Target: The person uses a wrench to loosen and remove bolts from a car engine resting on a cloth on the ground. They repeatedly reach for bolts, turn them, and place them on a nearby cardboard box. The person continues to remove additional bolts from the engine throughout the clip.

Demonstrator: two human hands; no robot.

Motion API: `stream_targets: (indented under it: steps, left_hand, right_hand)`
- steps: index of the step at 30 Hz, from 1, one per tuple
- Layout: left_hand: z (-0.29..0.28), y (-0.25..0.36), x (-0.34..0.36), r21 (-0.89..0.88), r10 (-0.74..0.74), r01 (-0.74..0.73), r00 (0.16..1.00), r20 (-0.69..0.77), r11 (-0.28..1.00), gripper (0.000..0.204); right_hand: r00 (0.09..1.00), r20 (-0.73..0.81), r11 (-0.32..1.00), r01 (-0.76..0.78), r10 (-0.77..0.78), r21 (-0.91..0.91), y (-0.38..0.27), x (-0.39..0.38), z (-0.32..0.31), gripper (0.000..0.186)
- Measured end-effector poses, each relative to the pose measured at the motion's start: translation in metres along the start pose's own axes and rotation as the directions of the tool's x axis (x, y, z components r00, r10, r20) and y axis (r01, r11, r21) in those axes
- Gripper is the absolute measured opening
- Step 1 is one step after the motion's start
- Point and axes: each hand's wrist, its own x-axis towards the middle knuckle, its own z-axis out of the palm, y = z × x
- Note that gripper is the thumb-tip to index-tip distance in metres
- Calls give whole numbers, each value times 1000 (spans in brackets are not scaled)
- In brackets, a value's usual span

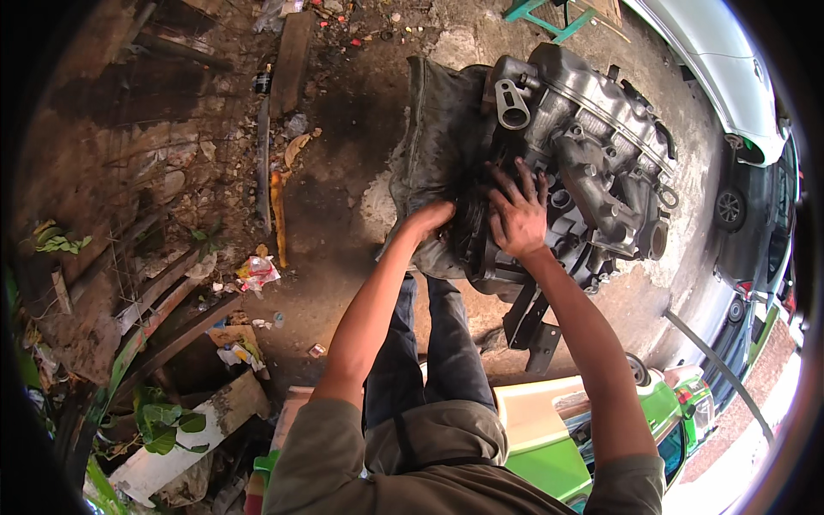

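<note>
A grimy metal car engine (584,120) lies in front of me, on and beside a dark, dirty padded sheet (416,120). My left hand (429,219) reaches into the dark lower left side of the engine, its fingertips hidden among black parts. My right hand (519,215) rests on the engine just to the right of it, fingers spread over a dark section below a metal bracket with a round hole (512,107). A black metal bracket (532,326) sticks out from the engine's near end.
Debris, planks (292,60) and plants (163,421) cover the ground at left. A green stool (558,26) stands at the top. Parked cars (730,77) line the right, and a green vehicle (541,463) is behind me. A long bar (721,369) slants at lower right.
</note>
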Motion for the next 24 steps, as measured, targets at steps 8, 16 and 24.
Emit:
stream_targets:
  steps: [8, 16, 24]
  left_hand:
    - [-15, 25, -27, -328, -96, 240, 911, 401, 914, 36]
    - [11, 49, -41, -162, -232, 249, 966, 117, 955, 63]
    - [20, 46, -37, -84, -223, 221, 975, -14, 972, 72]
  right_hand:
    - [1000, 6, 999, 6, -6, 41, 3, -2, 3, 44]
    - [1000, -10, 999, 7, -6, 53, 4, -1, 4, 41]
    - [1000, -11, 998, 10, -9, 58, 3, -2, 1, 46]
